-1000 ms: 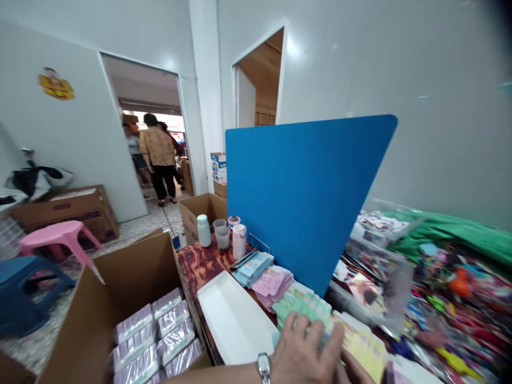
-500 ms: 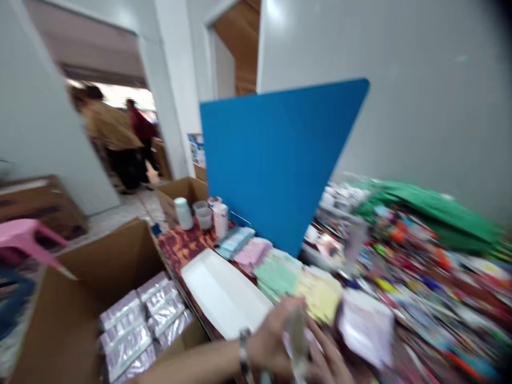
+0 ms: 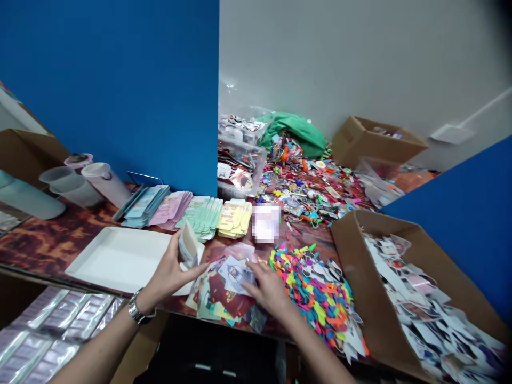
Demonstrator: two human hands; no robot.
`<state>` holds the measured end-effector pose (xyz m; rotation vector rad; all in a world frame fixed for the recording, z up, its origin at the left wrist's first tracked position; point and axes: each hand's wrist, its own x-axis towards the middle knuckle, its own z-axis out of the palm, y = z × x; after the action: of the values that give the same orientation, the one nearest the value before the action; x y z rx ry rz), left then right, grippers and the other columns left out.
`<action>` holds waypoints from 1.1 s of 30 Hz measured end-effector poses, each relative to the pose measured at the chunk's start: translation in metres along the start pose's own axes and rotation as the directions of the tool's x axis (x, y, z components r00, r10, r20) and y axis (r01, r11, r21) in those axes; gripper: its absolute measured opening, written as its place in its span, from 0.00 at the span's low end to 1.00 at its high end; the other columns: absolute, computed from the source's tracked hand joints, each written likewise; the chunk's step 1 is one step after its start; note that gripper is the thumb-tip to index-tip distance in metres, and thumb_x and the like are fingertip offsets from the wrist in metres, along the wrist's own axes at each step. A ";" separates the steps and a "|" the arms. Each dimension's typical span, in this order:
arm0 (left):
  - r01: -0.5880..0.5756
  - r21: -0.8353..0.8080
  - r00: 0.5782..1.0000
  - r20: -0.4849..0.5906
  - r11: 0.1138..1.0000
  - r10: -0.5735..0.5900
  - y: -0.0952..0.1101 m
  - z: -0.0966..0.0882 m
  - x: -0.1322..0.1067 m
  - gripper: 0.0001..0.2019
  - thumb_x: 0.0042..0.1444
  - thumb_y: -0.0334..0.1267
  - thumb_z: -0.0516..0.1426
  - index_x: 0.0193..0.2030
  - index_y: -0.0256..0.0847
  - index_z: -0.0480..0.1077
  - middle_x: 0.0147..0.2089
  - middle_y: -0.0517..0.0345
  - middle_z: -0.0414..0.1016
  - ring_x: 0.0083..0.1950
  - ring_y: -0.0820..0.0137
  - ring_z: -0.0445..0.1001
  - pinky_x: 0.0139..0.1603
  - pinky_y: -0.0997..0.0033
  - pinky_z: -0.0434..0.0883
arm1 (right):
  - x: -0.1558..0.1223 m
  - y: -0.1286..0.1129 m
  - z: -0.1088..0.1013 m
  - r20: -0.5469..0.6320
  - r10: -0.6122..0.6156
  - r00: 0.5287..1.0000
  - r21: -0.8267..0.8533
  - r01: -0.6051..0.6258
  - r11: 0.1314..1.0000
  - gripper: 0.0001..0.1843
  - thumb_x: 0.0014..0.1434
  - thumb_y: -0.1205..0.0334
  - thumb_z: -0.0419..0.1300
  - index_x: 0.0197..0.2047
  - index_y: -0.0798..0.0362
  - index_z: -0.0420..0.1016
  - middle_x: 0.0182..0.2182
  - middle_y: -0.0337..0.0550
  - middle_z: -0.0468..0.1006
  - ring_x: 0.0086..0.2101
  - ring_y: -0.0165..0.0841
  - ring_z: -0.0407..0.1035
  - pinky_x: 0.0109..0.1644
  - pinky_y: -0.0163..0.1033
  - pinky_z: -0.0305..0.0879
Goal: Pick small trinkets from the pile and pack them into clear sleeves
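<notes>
My left hand [image 3: 170, 266], with a metal watch at the wrist, grips a small stack of cards [image 3: 189, 246] upright between thumb and fingers. It is above the right end of a shallow white tray [image 3: 116, 258]. My right hand [image 3: 272, 290] has its thumb and fingers closed at the right edge of a pale printed card [image 3: 236, 276]. This card lies over a loose pile of mixed cards and paper pieces [image 3: 224, 301] at the table's front edge. Behind the pile stand rows of blue packets [image 3: 144, 205], pink packets [image 3: 171, 207], green packets [image 3: 202, 213] and yellow packets [image 3: 234, 217].
Bright plastic pieces [image 3: 316, 290] lie heaped right of my right hand, beside a carton of cutouts [image 3: 340, 245]. Small trinkets [image 3: 304, 186] cover the table behind. A blue partition [image 3: 120, 96] rises at the back left. Cups [image 3: 76, 189] stand left; wrapped packs [image 3: 48, 320] sit below.
The view has swung right and down, bringing the card pile, bright pieces and right-hand carton into sight. My hands, blurred near the bottom before, are now apart, the right at the pile.
</notes>
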<state>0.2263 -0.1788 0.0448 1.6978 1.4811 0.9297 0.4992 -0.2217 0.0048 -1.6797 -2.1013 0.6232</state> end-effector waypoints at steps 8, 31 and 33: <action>-0.052 0.004 0.996 0.072 0.999 0.052 -0.012 0.020 -0.010 0.36 0.51 0.49 0.63 0.63 0.40 0.54 0.58 0.45 0.66 0.57 0.57 0.69 0.58 0.55 0.68 | 0.016 -0.005 0.037 0.016 0.140 0.990 -0.322 -0.127 0.938 0.24 0.53 0.55 0.68 0.51 0.53 0.70 0.46 0.54 0.73 0.46 0.48 0.69 0.44 0.46 0.70; -0.438 0.341 0.899 0.148 0.832 0.413 -0.025 0.066 -0.006 0.32 0.56 0.45 0.58 0.65 0.40 0.54 0.55 0.46 0.69 0.52 0.55 0.69 0.53 0.56 0.68 | 0.010 -0.045 -0.011 -0.372 -0.422 0.827 0.030 0.465 0.885 0.19 0.64 0.72 0.50 0.57 0.52 0.68 0.48 0.48 0.76 0.54 0.36 0.67 0.59 0.43 0.66; -0.426 0.349 0.904 0.145 0.835 0.401 -0.027 0.066 -0.002 0.34 0.55 0.50 0.58 0.65 0.40 0.54 0.53 0.45 0.70 0.51 0.54 0.70 0.51 0.57 0.69 | -0.001 -0.016 -0.031 -0.420 -0.341 0.841 0.024 0.386 0.922 0.18 0.64 0.70 0.52 0.56 0.50 0.68 0.48 0.47 0.77 0.52 0.37 0.69 0.57 0.45 0.66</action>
<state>0.2690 -0.1804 -0.0119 2.3776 1.3269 0.8274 0.5036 -0.2223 0.0392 -1.1741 -1.9579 0.2317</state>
